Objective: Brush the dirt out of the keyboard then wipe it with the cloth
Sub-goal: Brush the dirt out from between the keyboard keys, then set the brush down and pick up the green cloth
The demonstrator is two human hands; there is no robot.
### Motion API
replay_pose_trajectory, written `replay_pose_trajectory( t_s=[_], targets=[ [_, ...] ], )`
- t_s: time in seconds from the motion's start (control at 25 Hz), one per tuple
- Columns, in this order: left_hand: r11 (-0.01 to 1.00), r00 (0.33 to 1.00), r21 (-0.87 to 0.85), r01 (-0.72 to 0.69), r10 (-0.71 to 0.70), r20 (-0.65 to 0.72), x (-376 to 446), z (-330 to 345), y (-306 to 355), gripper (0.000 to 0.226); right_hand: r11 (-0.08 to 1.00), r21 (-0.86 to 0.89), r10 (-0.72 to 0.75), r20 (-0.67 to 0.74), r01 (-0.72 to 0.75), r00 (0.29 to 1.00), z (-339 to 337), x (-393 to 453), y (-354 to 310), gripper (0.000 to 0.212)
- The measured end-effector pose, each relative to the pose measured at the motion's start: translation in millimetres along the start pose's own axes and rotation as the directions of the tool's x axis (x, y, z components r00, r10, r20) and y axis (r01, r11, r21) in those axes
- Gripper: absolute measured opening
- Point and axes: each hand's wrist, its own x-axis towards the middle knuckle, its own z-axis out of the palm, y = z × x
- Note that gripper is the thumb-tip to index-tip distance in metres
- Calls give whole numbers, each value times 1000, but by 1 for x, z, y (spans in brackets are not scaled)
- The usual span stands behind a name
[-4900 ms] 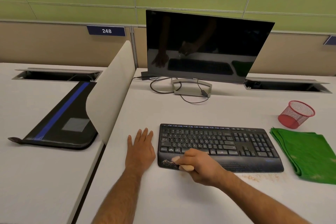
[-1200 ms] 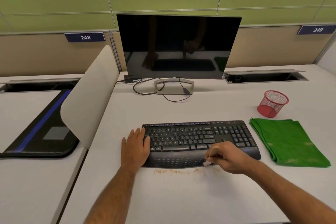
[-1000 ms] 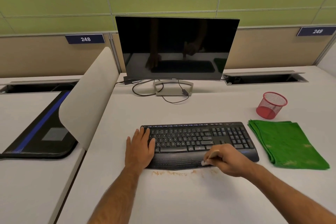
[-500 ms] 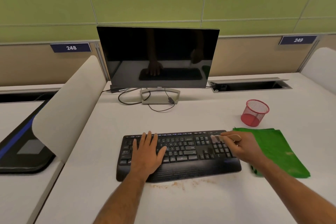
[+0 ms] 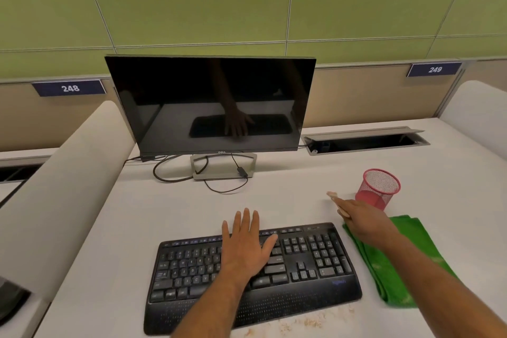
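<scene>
Keyboard [image 5: 310, 258] sits at the counter's [image 5: 274, 200] near edge, rigid and light enough to skid, so the left hand [image 5: 245, 248] lying flat and open on the keys is a sensible anchor. Cloth [image 5: 395, 263] lies folded just right of it, soft and limp; judging by that, pinch a top fold. Right hand [image 5: 365, 218] pinches the small brush [image 5: 337, 202] beside the red cup [image 5: 380, 186].

white desk [image 5: 170, 217], keyboard [image 5: 301, 258], cloth [image 5: 389, 263], monitor [image 5: 211, 101]
</scene>
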Motion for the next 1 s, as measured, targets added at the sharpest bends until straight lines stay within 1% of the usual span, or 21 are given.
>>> replay_pose_trajectory(
  t_s=[0.12,0.24,0.36,0.52,0.64,0.88,1.0],
  targets=[
    [1000,1000,-2,3,-3,20,14,1,10,89,999,23,23,12,-24,1000,6,15,12,51],
    [1000,999,-24,17,-16,33,22,3,20,90,999,45,13,50,-15,999,15,28,21,50],
    [999,998,-28,42,-41,41,30,5,27,92,998,54,-25,118,18,993,25,42,29,55],
    [997,997,-1,73,-73,37,33,7,31,94,991,86,-112,154,100,982,40,55,36,63],
    [997,996,4,78,-78,36,34,6,32,93,985,76,-168,182,157,969,47,60,38,72],
    [996,996,22,84,-85,41,32,4,34,92,981,34,-191,235,189,953,40,56,36,81],
    [997,996,23,80,-81,35,31,4,36,93,979,29,-201,239,200,950,38,53,34,79]
  ],
)
